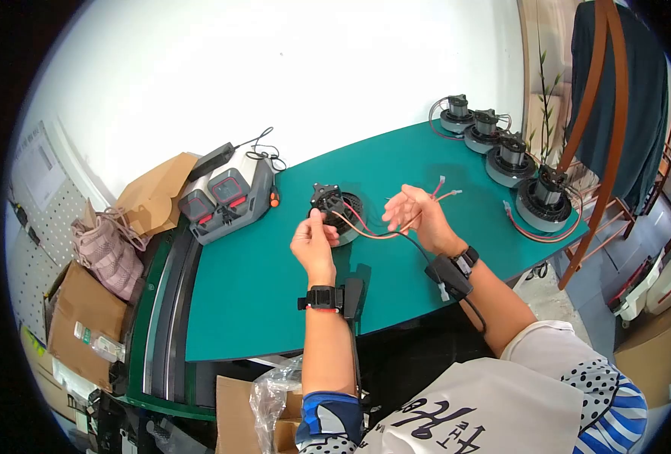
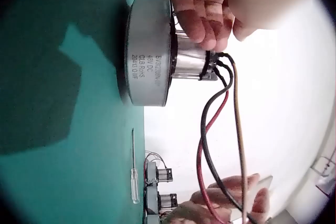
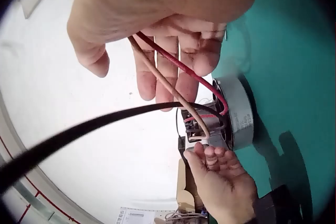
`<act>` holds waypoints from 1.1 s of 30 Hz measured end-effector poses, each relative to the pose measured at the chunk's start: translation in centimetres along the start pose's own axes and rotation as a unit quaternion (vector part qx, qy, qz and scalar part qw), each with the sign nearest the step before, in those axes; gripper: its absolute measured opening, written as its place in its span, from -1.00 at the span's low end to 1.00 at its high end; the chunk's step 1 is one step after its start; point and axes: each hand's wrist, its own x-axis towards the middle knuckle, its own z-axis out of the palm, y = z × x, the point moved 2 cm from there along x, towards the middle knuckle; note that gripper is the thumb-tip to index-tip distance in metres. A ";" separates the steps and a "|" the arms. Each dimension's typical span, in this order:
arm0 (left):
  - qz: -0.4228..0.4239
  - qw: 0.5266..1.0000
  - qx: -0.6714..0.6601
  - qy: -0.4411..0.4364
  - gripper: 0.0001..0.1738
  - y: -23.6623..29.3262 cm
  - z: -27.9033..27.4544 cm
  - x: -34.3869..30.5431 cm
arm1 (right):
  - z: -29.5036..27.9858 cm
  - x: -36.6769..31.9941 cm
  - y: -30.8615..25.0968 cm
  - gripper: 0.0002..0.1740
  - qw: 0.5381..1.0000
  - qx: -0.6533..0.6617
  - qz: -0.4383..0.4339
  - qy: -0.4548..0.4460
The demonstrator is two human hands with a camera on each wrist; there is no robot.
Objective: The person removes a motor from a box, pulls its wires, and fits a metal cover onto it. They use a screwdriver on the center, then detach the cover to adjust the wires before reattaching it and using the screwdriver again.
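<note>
A motor (image 2: 149, 50) with a grey round base and a narrower silver top stands on the green table, printed lettering on its side. My left hand (image 1: 316, 240) is beside its top, loosely bent fingertips right at the silver housing in the left wrist view. Red, tan and black wires (image 3: 168, 79) run out from the top. My right hand (image 1: 419, 216) is held up to the right of the motor with spread fingers. The red and tan wires cross its palm, their clear connectors (image 1: 456, 193) sticking out beyond it. The black wire (image 3: 100, 121) hangs below toward the right wrist.
Several similar motors (image 1: 511, 163) with wires line the table's right edge. A clear-handled screwdriver (image 2: 134, 182) lies on the table. At the left are a grey charger with battery packs (image 1: 226, 189), a cardboard box (image 1: 154, 193) and a pink bag (image 1: 108, 253).
</note>
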 end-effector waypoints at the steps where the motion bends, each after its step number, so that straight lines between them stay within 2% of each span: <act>1: 0.045 0.998 -0.035 0.042 -0.71 0.0 -0.3 0.4 | 0.0 0.0 0.0 -0.45 1.000 0.005 -0.003 0.000; 2: 0.035 0.997 -0.073 0.020 -0.80 0.1 -0.8 0.8 | -0.1 0.0 0.1 -0.45 0.998 0.053 0.029 -0.001; 3: 0.038 0.997 -0.068 0.015 -0.80 0.1 -1.0 1.4 | -0.1 0.1 0.3 -0.44 0.993 0.101 0.059 -0.001; 5: 0.098 0.993 -0.070 0.012 -0.68 0.5 -1.2 2.3 | -0.2 0.3 0.4 -0.44 0.992 0.111 0.056 0.012; 6: 0.095 0.995 -0.024 -0.015 -0.48 1.9 -0.8 2.1 | -0.4 0.2 0.5 -0.45 0.992 0.113 0.060 0.022; 7: 0.091 0.995 -0.021 -0.019 -0.48 2.5 -0.5 2.3 | -0.6 0.2 0.6 -0.45 0.991 0.116 0.061 0.028; 9: 0.135 0.979 0.134 -0.074 -0.36 3.2 0.1 2.8 | -0.4 0.2 1.2 -0.46 0.992 0.097 0.076 0.038; 10: 0.086 0.977 0.167 -0.098 -0.26 3.3 0.3 3.1 | -0.3 0.2 1.4 -0.46 0.991 0.092 0.083 0.041; 11: 0.083 0.977 0.170 -0.099 -0.26 3.1 0.3 3.3 | -0.2 0.0 1.3 -0.46 0.991 0.095 0.085 0.043; 14: 0.039 0.968 0.130 -0.210 -0.23 2.3 0.4 4.0 | 0.3 -0.3 0.7 -0.48 0.994 0.061 0.082 0.043; 19: 0.049 0.973 0.092 -0.208 -0.30 0.0 -0.2 4.6 | 1.5 -1.1 0.6 -0.58 0.994 -0.108 0.009 0.002; 23: 0.060 0.977 0.126 -0.161 -0.36 -1.9 -0.9 4.7 | 1.4 -1.1 1.2 -0.61 0.986 -0.159 0.033 -0.042; 28: 0.053 0.980 0.121 -0.151 -0.39 -1.1 -2.7 3.8 | 1.1 -1.0 0.8 -0.61 0.990 -0.116 0.083 -0.015; 30: 0.006 0.975 0.150 -0.162 -0.26 -1.1 -3.1 3.4 | 0.9 -0.7 1.5 -0.61 0.989 -0.112 0.093 -0.010; 31: 0.006 0.975 0.150 -0.161 -0.26 -1.7 -3.4 3.6 | 0.7 -0.5 1.8 -0.60 0.987 -0.117 0.107 0.008; 33: 0.079 0.953 0.227 -0.183 -0.05 -2.0 -3.0 3.6 | 0.6 -0.4 2.2 -0.58 0.985 -0.122 0.117 0.027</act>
